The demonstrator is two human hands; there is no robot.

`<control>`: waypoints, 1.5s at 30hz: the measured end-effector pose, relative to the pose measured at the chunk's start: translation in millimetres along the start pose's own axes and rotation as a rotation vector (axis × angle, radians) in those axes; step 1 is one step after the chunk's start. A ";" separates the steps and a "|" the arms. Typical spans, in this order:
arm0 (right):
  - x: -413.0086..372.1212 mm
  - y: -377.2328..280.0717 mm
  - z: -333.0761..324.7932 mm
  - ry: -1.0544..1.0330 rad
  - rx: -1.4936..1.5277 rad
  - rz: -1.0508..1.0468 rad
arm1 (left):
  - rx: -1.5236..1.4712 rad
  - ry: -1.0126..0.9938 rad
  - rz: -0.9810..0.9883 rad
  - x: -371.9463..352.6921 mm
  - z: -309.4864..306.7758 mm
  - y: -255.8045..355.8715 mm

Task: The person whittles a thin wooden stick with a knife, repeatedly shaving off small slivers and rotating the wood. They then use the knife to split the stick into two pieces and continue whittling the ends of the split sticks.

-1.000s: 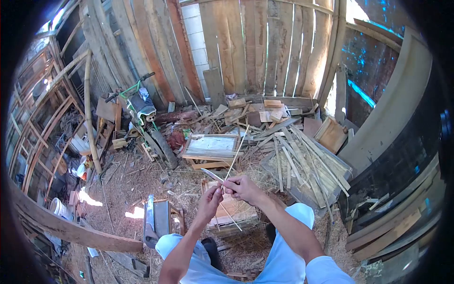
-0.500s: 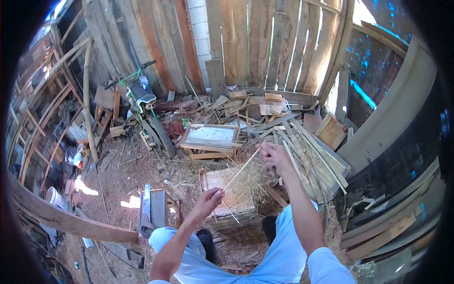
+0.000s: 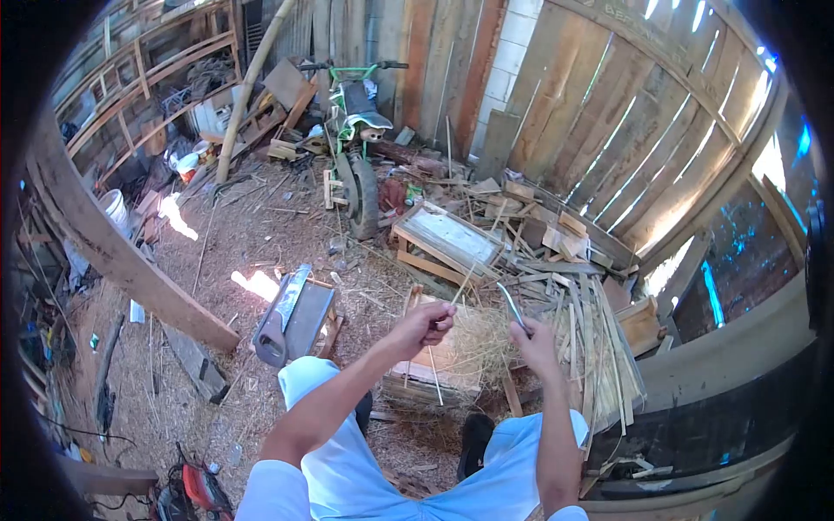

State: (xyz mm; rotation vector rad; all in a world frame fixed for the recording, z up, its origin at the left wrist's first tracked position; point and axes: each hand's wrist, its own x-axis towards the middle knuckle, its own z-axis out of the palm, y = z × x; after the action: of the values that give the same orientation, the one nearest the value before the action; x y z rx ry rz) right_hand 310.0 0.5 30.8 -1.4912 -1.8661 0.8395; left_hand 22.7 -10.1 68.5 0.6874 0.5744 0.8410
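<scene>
My left hand (image 3: 421, 330) pinches a thin wooden stick (image 3: 465, 282) that slants up and away from its fingertips. My right hand (image 3: 536, 347) is wrapped round the handle of a knife, its bright blade (image 3: 510, 304) pointing up and to the left, apart from the stick. Below both hands, a heap of fine wood shavings (image 3: 491, 343) covers the right part of a low wooden box (image 3: 417, 373) between my legs. Another thin stick (image 3: 435, 373) lies across that box.
A handsaw (image 3: 282, 321) rests on a small dark-topped stand (image 3: 311, 311) at left. Long wooden strips (image 3: 599, 347) are piled at right. Ahead are a wooden frame (image 3: 447, 239), scrap wood (image 3: 556, 230) and a small motorbike (image 3: 356, 148). A thick beam (image 3: 148, 269) slants at left.
My view has swung left, showing more of the left floor. My right hand, formerly at the stick's far end, is now back from it with the knife blade raised. My left hand still holds the stick.
</scene>
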 end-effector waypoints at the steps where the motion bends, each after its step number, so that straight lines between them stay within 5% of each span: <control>1: -1.9 -29.0 4.1 -0.001 0.001 -0.005 | 0.001 -0.017 0.009 0.0 5.2 -0.2; 3: -9.3 -79.5 4.8 0.172 0.600 0.079 | 0.005 -0.019 0.032 3.2 17.0 -0.2; 6: -4.6 -87.4 9.3 0.265 0.765 0.110 | 0.044 -0.055 0.057 10.3 20.2 -2.5; 12: -5.5 -84.3 19.5 0.240 0.774 0.138 | 0.032 -0.041 0.165 28.4 17.7 -8.4; 14: -9.9 -92.6 26.5 0.184 0.747 0.143 | 0.099 0.051 0.335 35.3 18.9 -17.2; 23: -11.9 -89.5 39.0 0.125 0.791 0.214 | 0.019 0.108 0.310 44.2 24.3 -32.2; 26: -11.1 -87.1 26.1 0.140 0.812 0.251 | 0.242 0.212 0.254 42.1 23.8 -25.6; 28: -14.7 -72.1 16.2 0.143 0.744 0.276 | 0.911 0.308 0.209 34.7 15.9 -22.2; 33: -14.2 -57.0 -8.7 0.067 0.419 0.198 | 1.656 0.450 1.061 -0.3 33.5 11.2; 38: -17.3 -55.0 -32.1 -0.034 0.375 0.165 | 1.891 0.310 0.920 -3.1 -4.2 17.7; 40: -16.3 -64.4 -47.3 -0.023 0.400 0.195 | 1.680 0.127 0.561 -5.6 -14.1 5.9; 42: -13.0 -65.4 -54.1 -0.018 0.426 0.219 | 1.584 0.137 0.750 -7.0 -3.6 -5.5; 45: -4.8 -55.1 -51.4 0.373 0.897 0.115 | 1.496 0.284 0.696 -4.1 3.6 -15.5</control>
State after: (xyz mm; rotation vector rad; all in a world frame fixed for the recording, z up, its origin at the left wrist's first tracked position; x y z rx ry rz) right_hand 317.9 -7.9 105.4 -1.0644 -0.9206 1.1474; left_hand 30.3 -22.0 60.1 2.2401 1.2610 1.0709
